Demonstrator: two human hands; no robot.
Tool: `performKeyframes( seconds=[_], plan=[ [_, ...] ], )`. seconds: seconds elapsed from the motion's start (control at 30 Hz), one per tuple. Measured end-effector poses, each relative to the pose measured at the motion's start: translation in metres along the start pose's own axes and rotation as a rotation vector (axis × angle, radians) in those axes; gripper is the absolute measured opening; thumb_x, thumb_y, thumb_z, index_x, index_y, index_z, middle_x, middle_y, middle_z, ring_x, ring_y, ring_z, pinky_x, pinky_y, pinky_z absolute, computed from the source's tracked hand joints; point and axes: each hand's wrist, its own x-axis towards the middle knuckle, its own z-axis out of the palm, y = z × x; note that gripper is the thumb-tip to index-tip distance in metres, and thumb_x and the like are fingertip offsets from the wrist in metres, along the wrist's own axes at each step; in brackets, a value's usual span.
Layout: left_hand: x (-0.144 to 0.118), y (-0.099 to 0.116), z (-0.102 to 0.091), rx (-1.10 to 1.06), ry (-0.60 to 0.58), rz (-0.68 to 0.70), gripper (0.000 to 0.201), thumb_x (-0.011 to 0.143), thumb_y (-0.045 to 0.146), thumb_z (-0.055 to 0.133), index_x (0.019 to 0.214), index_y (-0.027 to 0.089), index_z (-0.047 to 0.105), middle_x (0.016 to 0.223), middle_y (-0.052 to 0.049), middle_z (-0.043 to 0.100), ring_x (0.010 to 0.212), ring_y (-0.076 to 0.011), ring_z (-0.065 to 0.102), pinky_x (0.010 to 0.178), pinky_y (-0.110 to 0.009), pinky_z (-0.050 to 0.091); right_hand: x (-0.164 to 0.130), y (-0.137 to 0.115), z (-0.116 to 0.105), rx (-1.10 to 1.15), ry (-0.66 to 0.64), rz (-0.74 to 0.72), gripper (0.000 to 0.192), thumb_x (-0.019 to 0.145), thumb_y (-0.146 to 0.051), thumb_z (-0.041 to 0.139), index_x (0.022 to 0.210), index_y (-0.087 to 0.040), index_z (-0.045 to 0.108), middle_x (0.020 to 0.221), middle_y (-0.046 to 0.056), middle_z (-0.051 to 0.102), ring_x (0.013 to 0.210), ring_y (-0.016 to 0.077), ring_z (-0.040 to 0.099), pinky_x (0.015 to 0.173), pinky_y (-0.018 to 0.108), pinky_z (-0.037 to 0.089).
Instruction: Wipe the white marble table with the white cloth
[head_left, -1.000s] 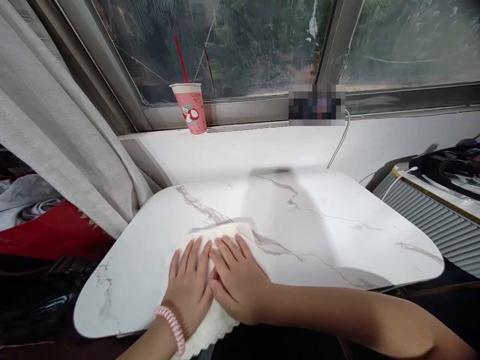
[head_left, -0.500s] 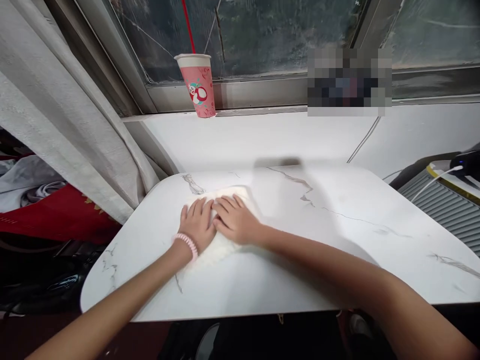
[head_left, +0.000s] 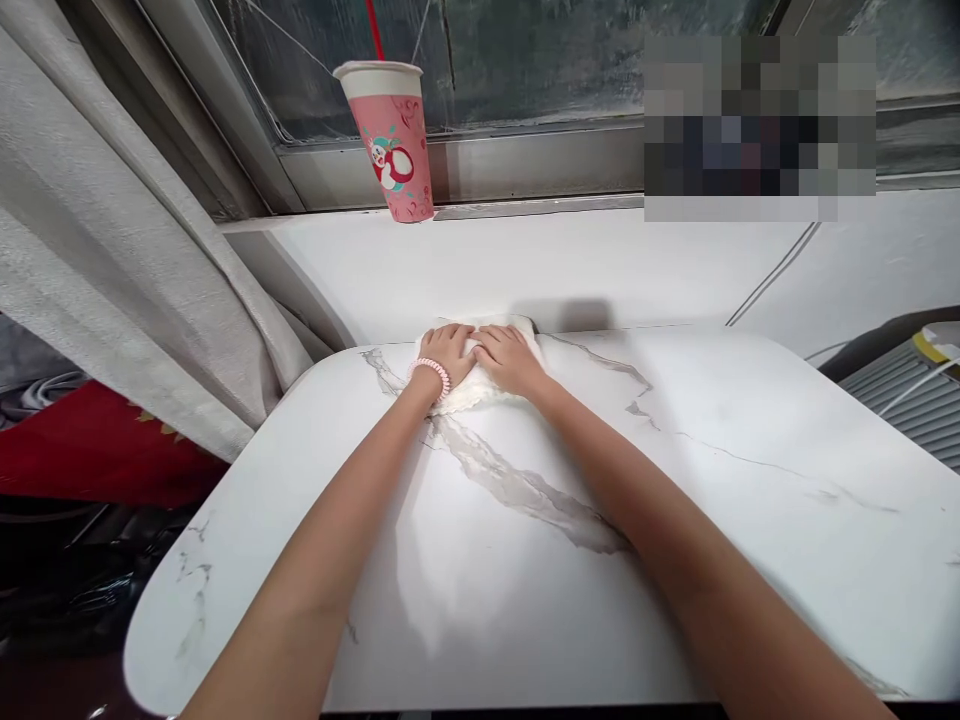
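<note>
Both hands lie flat, side by side, on a white, soft folded cloth [head_left: 480,392] at the far edge of the white marble-patterned surface [head_left: 675,560]. The left hand [head_left: 450,352] has its grip spread open, palm down, pressing on the left half of the cloth, with a pink coiled band [head_left: 433,373] around its wrist. The right hand [head_left: 510,358] touches it on its right, grip likewise open and flat on the cloth, clamped on nothing. The cloth shows beneath and just behind the fingers, against the white wall ledge [head_left: 562,270]. Beyond the hands and above them, a pink paper cup with a red straw [head_left: 390,140] stands on the window sill. Well to the left of the left hand hangs a grey curtain [head_left: 112,250].
</note>
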Motion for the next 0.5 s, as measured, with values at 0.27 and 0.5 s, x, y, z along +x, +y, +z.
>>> performKeyframes(
  seconds=[0.27,0.5],
  plan=[
    [-0.008,0.013,0.002,0.015,0.021,-0.007,0.047,0.094,0.035,0.038,0.136,0.018,0.05,0.144,-0.011,0.051,0.135,-0.0256,0.043,0.117,-0.044,0.025,-0.009,-0.001,-0.008,0.008,-0.011,0.037,0.038,0.097,-0.026,0.038,0.129,-0.017,0.058,0.137,0.009,0.057,0.132,0.0227,0.044,0.117,0.045,0.021],
    [-0.065,0.04,-0.004,0.066,0.029,0.062,0.048,0.095,0.032,0.036,0.138,0.016,0.049,0.147,-0.013,0.048,0.138,-0.0274,0.04,0.117,-0.047,0.024,-0.071,-0.035,-0.026,-0.117,-0.018,0.043,0.041,0.099,-0.027,0.035,0.131,-0.013,0.054,0.141,0.014,0.053,0.135,0.0265,0.041,0.118,0.051,0.02]
  ],
)
